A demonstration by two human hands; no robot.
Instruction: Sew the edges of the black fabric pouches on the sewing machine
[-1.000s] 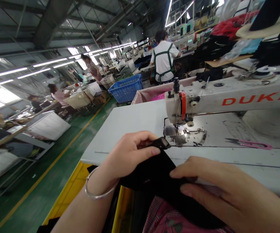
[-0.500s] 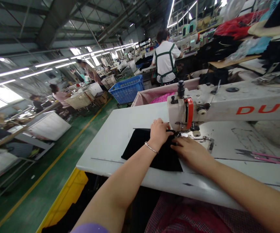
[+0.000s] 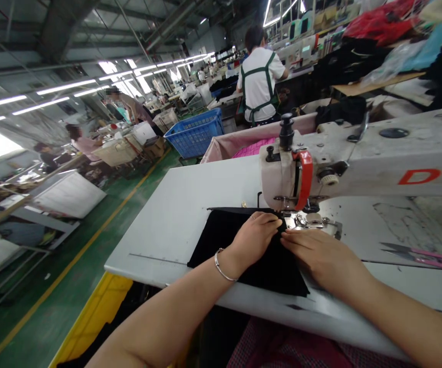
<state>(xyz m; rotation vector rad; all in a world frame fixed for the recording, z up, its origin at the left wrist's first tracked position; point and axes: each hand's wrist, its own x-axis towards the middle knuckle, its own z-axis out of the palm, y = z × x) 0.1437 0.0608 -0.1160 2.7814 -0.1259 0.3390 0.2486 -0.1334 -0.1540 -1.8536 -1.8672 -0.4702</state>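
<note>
A piece of black fabric [image 3: 221, 235] lies flat on the white sewing table [image 3: 148, 230], its upper right corner at the presser foot of the sewing machine [image 3: 278, 179]. My left hand [image 3: 255, 236], with a silver bracelet at its wrist, rests over the fabric with fingers bent together, pinching the edge just left of the foot. Close beside it, my right hand [image 3: 321, 255] has its thumb and fingertips pressed together on the fabric in front of the needle area. The needle tip itself cannot be made out.
Pink-handled thread snips [image 3: 420, 253] lie on the table to the right. Behind the table stand a pink-lined bin [image 3: 221, 145] and a blue basket [image 3: 198, 135]. A yellow crate [image 3: 94, 312] sits below the left edge. A co-worker [image 3: 259, 76] works further back.
My left hand has come back toward me and its fingers have drawn together at the fabric edge. The right hand stays at the foot. The camera view has shifted a little.
</note>
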